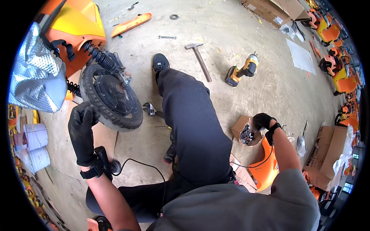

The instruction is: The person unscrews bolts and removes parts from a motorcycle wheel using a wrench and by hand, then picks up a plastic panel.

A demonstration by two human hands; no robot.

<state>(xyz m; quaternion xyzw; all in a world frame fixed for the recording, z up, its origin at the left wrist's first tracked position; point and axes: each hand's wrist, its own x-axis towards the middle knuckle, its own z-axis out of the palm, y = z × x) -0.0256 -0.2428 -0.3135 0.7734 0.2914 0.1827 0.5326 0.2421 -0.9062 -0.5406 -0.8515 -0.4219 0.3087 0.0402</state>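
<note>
My gloved left hand (pixel 83 121) is raised beside the black tire of a wheel (pixel 129 121), its fingers curled together; what they hold, if anything, I cannot make out. The wheel joins an orange-yellow vehicle body (pixel 75 25) by a sprung fork (pixel 101 57). At the right, my gloved right hand (pixel 263 122) reaches over an open cardboard box (pixel 239 127) of small dark hardware (pixel 246 135), its fingertips bent down and unclear. An adjustable wrench (pixel 150 108) lies between the wheel and my leg.
A hammer (pixel 202 61), cordless drill (pixel 242 71), spanner (pixel 167 37) and orange panel (pixel 131 25) lie on the floor. Silver insulated sheeting (pixel 36 77) and white buckets (pixel 35 136) are left. Cartons (pixel 323 154), an orange part (pixel 266 165) and several small vehicles (pixel 331 34) are right.
</note>
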